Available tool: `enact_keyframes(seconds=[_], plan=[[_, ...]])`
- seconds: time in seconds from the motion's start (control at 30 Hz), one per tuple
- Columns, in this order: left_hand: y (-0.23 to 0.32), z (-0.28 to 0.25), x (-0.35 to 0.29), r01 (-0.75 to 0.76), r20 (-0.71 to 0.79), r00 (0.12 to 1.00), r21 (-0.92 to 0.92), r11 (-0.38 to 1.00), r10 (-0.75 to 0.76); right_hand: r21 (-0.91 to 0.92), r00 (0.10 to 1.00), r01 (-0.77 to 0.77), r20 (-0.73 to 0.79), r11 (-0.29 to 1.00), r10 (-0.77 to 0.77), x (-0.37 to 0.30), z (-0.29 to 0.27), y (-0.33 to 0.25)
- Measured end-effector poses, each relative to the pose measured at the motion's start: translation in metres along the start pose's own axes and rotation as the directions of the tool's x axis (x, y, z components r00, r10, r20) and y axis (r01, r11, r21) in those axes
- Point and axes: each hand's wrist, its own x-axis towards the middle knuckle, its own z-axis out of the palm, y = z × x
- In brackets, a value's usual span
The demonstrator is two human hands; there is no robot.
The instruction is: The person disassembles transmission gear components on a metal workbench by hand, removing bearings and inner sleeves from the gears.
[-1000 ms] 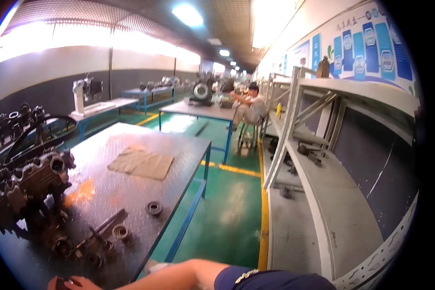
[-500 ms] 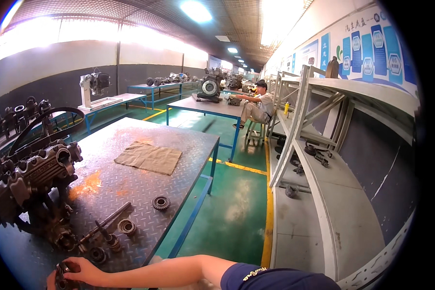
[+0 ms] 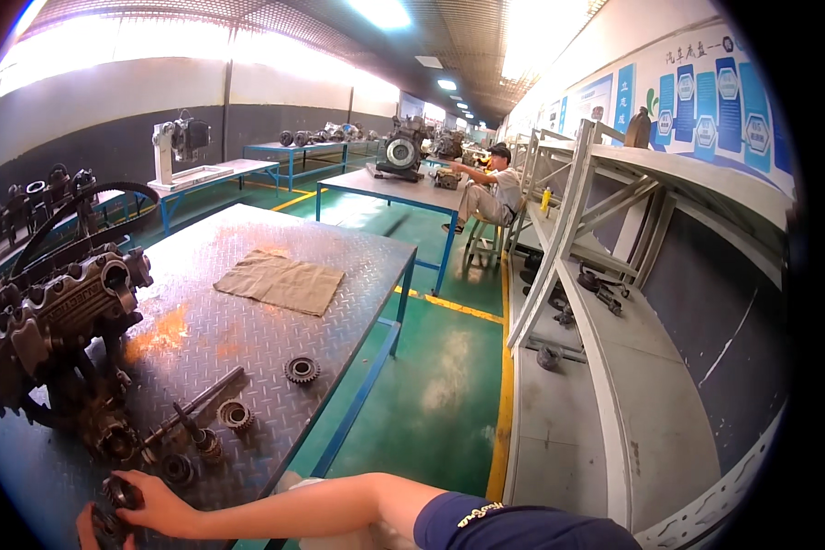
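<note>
At the lower left, my right hand point(image 3: 160, 506) is closed on a dark gear point(image 3: 121, 492), thumb and fingers at its rim. Just below it my left hand point(image 3: 87, 530), partly cut off by the picture's edge, grips another dark round metal part point(image 3: 108, 524); its exact kind is hard to make out. Close by on the diamond-plate table point(image 3: 275, 344) lie a dark ring-shaped part point(image 3: 178, 469), a toothed shaft piece point(image 3: 208, 444), a gear point(image 3: 236, 415) and a long metal rod point(image 3: 197, 401). A further gear point(image 3: 302, 370) lies near the right edge.
An engine point(image 3: 50, 321) with a looped belt fills the table's left side. A brown cloth point(image 3: 280, 281) lies toward the back. Grey metal shelving point(image 3: 605, 385) stands to the right, across a green floor point(image 3: 445, 376). A seated person point(image 3: 495, 188) works at another table.
The gear in my right hand has come up and away from the part in my left hand, so both show separately. My left hand shows more. The view has shifted slightly.
</note>
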Motion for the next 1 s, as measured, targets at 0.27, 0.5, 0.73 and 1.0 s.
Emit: enact_keyframes(seconds=[0.27,0.5,0.73,1.0], plan=[[-0.004,0.007,-0.008,-0.097,0.013,0.995,-0.002,0.995,0.097,0.221,0.971,-0.239,0.06,0.945,0.231,0.004,-0.007,-0.002],[0.0,0.014,0.008,0.218,0.486,0.623,0.644,0.733,-0.612,0.355,0.928,-0.302,-0.101,0.885,0.358,-0.015,0.006,-0.034],[0.011,0.014,-0.01,-0.455,0.016,0.872,0.391,0.8,0.489,0.47,0.898,-0.373,-0.034,0.8,0.438,-0.018,0.003,-0.053],[0.009,0.026,-0.009,-0.338,0.148,0.941,0.394,0.855,0.304,0.42,0.924,-0.315,-0.07,0.851,0.377,-0.022,-0.007,-0.049]])
